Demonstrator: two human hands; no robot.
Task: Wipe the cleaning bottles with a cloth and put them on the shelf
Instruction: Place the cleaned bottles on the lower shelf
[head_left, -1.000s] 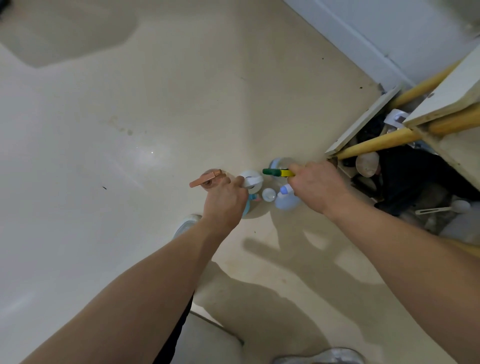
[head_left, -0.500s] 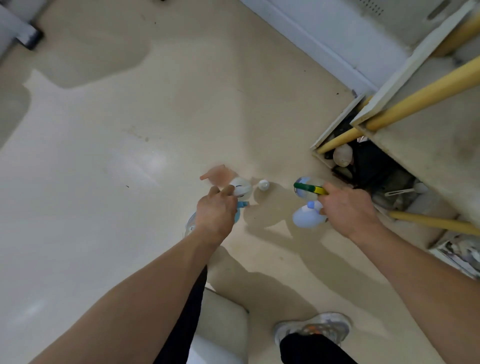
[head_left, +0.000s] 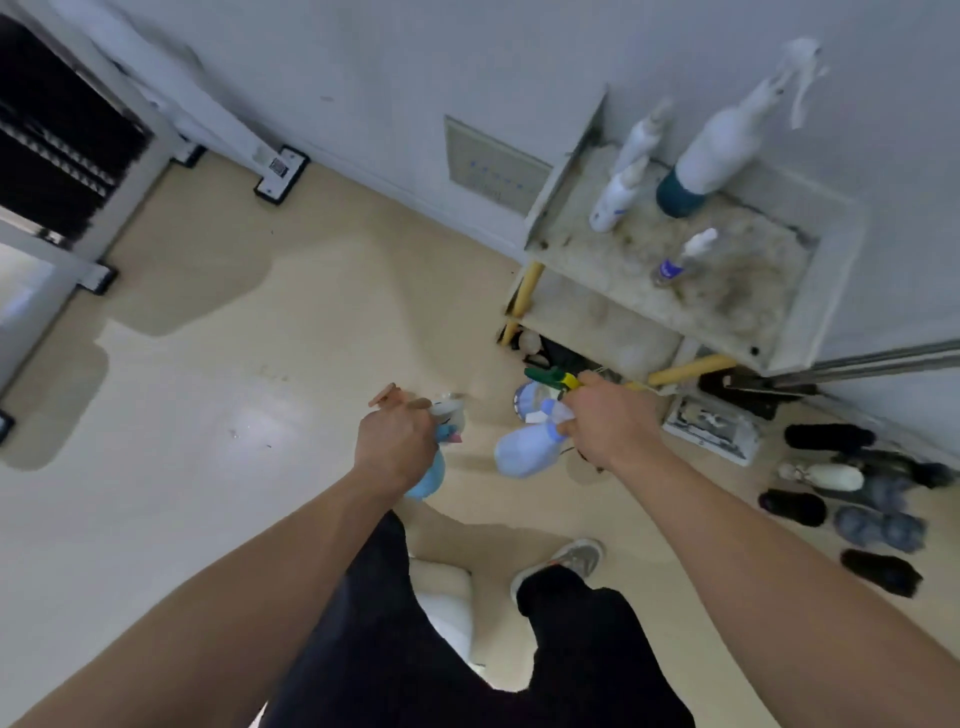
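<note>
A person is standing on a beige floor (head_left: 260, 364), gripping bottles in both hands. The left hand (head_left: 397, 441) is clutching a sky-blue plastic bottle (head_left: 428, 478) and the right hand (head_left: 605, 423) a pale lilac plastic bottle (head_left: 522, 452) and a green-and-yellow trigger sprayer (head_left: 550, 376). A dusty white shelf (head_left: 737, 291) is standing just beyond.

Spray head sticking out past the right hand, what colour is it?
The spray head is green and yellow, in the head view.

floor (head_left: 208, 415) beige, glossy | wall (head_left: 363, 62) pale grey — vent panel (head_left: 493, 166)
</note>
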